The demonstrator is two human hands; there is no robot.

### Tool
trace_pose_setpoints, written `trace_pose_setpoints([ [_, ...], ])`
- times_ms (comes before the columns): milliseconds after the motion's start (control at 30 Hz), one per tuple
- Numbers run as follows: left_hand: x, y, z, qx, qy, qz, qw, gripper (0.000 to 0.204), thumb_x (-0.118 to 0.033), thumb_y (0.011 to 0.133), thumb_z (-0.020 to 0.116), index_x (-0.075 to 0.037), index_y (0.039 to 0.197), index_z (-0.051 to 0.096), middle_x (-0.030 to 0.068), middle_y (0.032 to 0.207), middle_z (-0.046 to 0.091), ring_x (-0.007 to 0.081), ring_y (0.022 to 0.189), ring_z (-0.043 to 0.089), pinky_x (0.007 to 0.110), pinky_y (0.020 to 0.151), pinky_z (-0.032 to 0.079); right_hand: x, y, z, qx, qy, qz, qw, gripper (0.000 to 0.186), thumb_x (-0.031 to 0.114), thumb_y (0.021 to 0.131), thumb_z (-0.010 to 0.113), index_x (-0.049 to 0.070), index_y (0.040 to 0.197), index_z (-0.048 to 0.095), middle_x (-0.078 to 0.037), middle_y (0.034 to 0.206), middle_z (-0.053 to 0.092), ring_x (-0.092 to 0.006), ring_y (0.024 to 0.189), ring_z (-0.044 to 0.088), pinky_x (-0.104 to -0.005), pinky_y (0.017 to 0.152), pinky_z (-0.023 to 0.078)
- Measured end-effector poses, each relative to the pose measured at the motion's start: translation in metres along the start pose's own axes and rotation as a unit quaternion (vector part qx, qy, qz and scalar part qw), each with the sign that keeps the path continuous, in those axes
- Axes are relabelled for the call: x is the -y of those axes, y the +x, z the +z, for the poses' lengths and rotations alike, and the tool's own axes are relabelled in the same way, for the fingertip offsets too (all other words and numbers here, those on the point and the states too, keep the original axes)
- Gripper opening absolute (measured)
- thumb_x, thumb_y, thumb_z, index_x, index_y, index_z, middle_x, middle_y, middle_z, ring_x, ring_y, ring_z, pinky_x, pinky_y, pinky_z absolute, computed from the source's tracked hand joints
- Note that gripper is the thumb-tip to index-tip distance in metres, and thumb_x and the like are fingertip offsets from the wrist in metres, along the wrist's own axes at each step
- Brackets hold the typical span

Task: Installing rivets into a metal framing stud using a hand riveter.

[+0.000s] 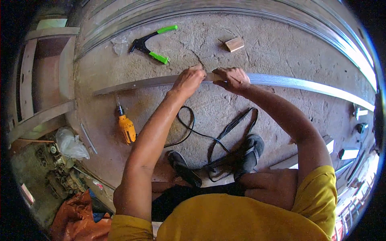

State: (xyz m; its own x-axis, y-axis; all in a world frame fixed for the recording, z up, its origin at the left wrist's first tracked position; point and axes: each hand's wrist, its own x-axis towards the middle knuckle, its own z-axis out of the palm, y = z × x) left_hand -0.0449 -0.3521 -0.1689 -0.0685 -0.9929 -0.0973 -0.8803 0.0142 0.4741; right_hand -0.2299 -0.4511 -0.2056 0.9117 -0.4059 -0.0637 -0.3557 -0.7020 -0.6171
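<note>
A long metal profile [295,85] crosses in front of me, dull at its left and bright silver at its right. My left hand [189,78] grips it near the middle, fingers curled at its upper edge. My right hand [233,79] holds it just to the right, fingers wrapped round it. A yellow corded drill [127,128] lies below the profile's left part, bit pointing up toward it. A black hand tool with green grips [145,46] lies beyond the profile, with a small wooden block [235,44] to its right.
Black cord [193,129] loops on the concrete between my arms and shoes [251,152]. Long metal lengths [261,11] run along the far side. A wooden frame [28,80] stands at left, with plastic bags [70,142] and orange sheeting [76,217] below. Assorted pieces [348,152] lie at right.
</note>
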Motion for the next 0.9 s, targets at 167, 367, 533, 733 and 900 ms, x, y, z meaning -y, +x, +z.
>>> trace_pose_setpoints([
  [167, 0.002, 0.000, 0.006, -0.002, 0.012, 0.012, 1.000, 0.012, -0.003, 0.074, 0.057, 0.001, 0.083, 0.064, 0.0175, 0.082, 0.058, 0.0346, 0.079, 0.058, 0.040, 0.070, 0.047, -0.001, -0.004, 0.001, 0.020, 0.006, 0.020, 1.000, 0.039, 0.040, 0.080, 0.056, 0.018, 0.112, 0.054, -0.013, 0.092, 0.064, -0.0328, 0.083, 0.062, -0.0442, 0.070, 0.048],
  [367, -0.007, 0.000, -0.005, 0.026, -0.007, 0.004, 1.000, 0.012, -0.002, 0.075, 0.057, 0.002, 0.085, 0.063, 0.0178, 0.080, 0.057, 0.0347, 0.080, 0.058, 0.041, 0.069, 0.047, -0.002, -0.002, 0.003, 0.035, -0.020, 0.039, 0.998, 0.036, 0.031, 0.078, 0.061, 0.013, 0.108, 0.055, -0.012, 0.091, 0.063, -0.0324, 0.085, 0.060, -0.0431, 0.070, 0.046],
  [533, -0.008, -0.001, -0.003, 0.027, 0.007, -0.011, 1.000, 0.010, -0.002, 0.076, 0.055, 0.002, 0.082, 0.062, 0.0190, 0.082, 0.056, 0.0357, 0.080, 0.059, 0.043, 0.069, 0.047, 0.006, -0.001, -0.004, 0.025, 0.008, 0.028, 0.999, 0.036, 0.031, 0.077, 0.061, 0.013, 0.108, 0.055, -0.012, 0.091, 0.063, -0.0324, 0.085, 0.060, -0.0432, 0.070, 0.046],
  [733, -0.019, 0.005, -0.012, 0.091, 0.121, -0.003, 0.988, 0.011, -0.001, 0.076, 0.050, 0.002, 0.076, 0.061, 0.0185, 0.085, 0.056, 0.0329, 0.086, 0.060, 0.040, 0.071, 0.051, -0.003, 0.000, -0.001, 0.008, -0.007, 0.020, 1.000, 0.037, 0.034, 0.078, 0.060, 0.016, 0.109, 0.054, -0.012, 0.090, 0.064, -0.0320, 0.084, 0.061, -0.0437, 0.070, 0.047],
  [900, -0.030, 0.008, -0.006, 0.087, 0.231, 0.073, 0.966, 0.012, -0.004, 0.074, 0.053, 0.001, 0.075, 0.064, 0.0159, 0.087, 0.056, 0.0296, 0.087, 0.059, 0.037, 0.071, 0.053, -0.001, -0.002, -0.003, 0.006, -0.013, 0.011, 1.000, 0.037, 0.036, 0.079, 0.058, 0.018, 0.110, 0.054, -0.011, 0.087, 0.065, -0.0315, 0.080, 0.062, -0.0440, 0.069, 0.048],
])
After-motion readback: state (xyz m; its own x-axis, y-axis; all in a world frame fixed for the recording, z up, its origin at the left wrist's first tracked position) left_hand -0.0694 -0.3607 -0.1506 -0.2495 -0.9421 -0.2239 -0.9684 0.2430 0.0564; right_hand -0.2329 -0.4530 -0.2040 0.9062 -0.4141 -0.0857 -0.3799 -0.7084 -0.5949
